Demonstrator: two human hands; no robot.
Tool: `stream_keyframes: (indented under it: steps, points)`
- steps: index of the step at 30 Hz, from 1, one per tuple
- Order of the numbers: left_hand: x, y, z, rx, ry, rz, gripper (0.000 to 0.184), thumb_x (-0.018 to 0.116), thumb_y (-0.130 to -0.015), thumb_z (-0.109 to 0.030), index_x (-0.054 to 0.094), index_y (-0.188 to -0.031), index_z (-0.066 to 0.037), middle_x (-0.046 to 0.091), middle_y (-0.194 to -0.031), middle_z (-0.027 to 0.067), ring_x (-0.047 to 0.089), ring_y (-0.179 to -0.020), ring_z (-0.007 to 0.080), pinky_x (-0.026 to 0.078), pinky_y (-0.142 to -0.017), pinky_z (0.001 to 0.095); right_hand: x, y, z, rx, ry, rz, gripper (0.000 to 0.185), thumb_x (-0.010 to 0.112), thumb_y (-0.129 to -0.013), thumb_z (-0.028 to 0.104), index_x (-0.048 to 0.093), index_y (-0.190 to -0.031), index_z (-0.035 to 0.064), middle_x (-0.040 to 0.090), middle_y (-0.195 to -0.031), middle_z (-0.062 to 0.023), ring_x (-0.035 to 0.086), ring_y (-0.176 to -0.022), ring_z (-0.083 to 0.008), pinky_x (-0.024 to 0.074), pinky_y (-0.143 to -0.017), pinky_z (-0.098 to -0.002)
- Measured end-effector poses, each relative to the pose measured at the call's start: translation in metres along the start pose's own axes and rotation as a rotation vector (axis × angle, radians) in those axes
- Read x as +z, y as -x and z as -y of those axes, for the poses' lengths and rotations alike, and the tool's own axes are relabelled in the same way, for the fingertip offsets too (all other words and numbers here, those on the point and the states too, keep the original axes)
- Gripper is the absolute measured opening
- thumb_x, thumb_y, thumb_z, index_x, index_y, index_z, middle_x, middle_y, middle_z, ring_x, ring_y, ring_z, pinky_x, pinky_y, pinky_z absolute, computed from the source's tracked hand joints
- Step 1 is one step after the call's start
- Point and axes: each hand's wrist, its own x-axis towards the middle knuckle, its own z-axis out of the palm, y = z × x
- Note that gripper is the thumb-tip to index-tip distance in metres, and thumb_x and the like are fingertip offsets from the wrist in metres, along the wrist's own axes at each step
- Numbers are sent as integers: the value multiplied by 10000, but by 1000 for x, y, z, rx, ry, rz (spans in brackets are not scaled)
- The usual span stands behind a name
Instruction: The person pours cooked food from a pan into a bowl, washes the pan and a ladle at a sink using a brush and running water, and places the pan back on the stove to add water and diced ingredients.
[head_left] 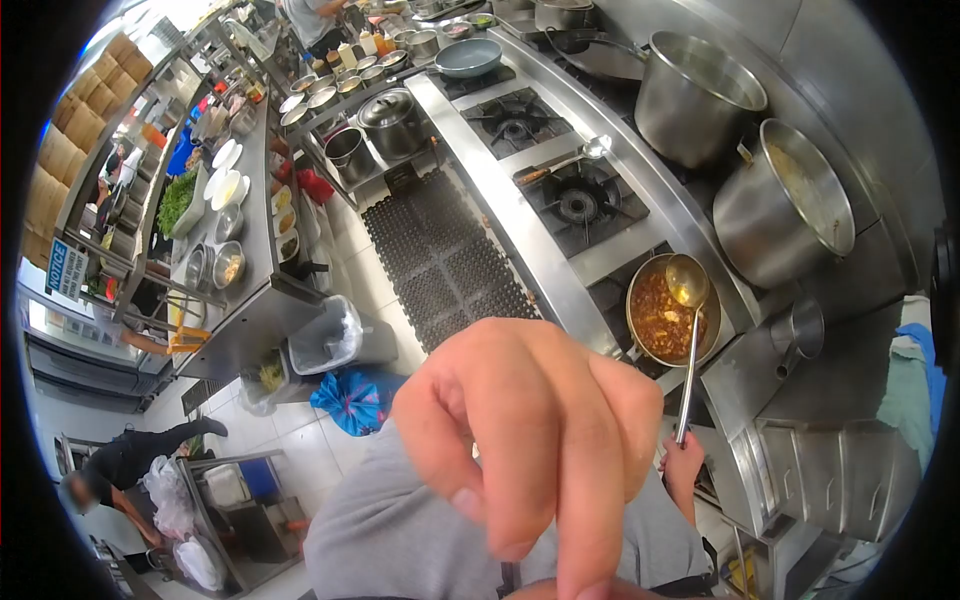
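My left hand (530, 430) is very close to the camera and fills the lower middle of the view. Its fingers are loosely bent, pointing down and slightly apart, and nothing shows between them. Lower right, my right hand (684, 462) grips the end of a long metal ladle (690, 375). The ladle's bowl rests over a pan (632, 318) of chunky red-brown sauce (660, 305) on the near end of the stove; some liquid glints in the bowl. My left hand hides part of my grey clothing (370, 530).
Two tall stock pots (690, 115) stand along the stove's back. A second ladle (560, 165) lies by a burner (580, 205). Left are a prep counter (255, 190) with bowls, a bin (345, 345) and a blue bag (355, 400). Other people (140, 460) stand lower left and at the top.
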Motion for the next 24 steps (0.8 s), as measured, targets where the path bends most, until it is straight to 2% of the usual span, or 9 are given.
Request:
stream_keyframes:
  steps: [5, 15, 16, 18, 20, 24]
  points:
    - [-1, -1, 1, 26, -17, -2, 81, 690, -921, -63, 662, -875, -123, 787, -969, 82, 567, -744, 193, 401, -599, 307, 1, 1, 1, 25, -40, -21, 163, 685, -829, 49, 624, -965, -16, 540, -605, -41, 525, -436, -114, 447, -387, -288]
    - [-3, 2, 2, 35, -20, -2, 103, 670, -935, -65, 660, -850, -123, 787, -959, 80, 562, -750, 189, 400, -606, 300, 0, -2, -4, 19, -57, -15, 152, 688, -834, 48, 615, -955, -8, 536, -602, -35, 519, -433, -112, 444, -387, -287]
    - [-8, 5, 6, 72, 64, 67, 44, 647, -918, -84, 684, -923, -60, 759, -1019, 161, 540, -880, 236, 385, -822, 380, 0, 0, -1, 23, -56, -13, 154, 689, -835, 50, 616, -958, -8, 535, -603, -36, 517, -433, -111, 442, -387, -287]
    - [-13, 6, 6, 109, 150, 136, 165, 623, -901, -103, 707, -995, 2, 731, -1079, 242, 517, -1010, 282, 370, -1038, 461, 1, 1, 0, 28, -53, -12, 157, 689, -836, 51, 616, -962, -8, 535, -604, -36, 514, -433, -110, 440, -388, -286]
    - [-15, 5, 4, 44, 144, 178, 166, 621, -901, -100, 706, -994, 8, 731, -1079, 242, 517, -1024, 285, 375, -1042, 466, 1, 1, -1, 37, -55, -15, 166, 690, -837, 54, 619, -973, -9, 534, -606, -36, 513, -435, -109, 438, -389, -285]
    - [-15, 4, 4, 44, 150, 181, 167, 622, -899, -99, 706, -992, 12, 730, -1075, 243, 521, -1026, 287, 380, -1041, 477, -1, 0, -7, 36, -68, -6, 167, 692, -837, 57, 622, -974, -8, 537, -608, -36, 519, -438, -110, 443, -393, -285]
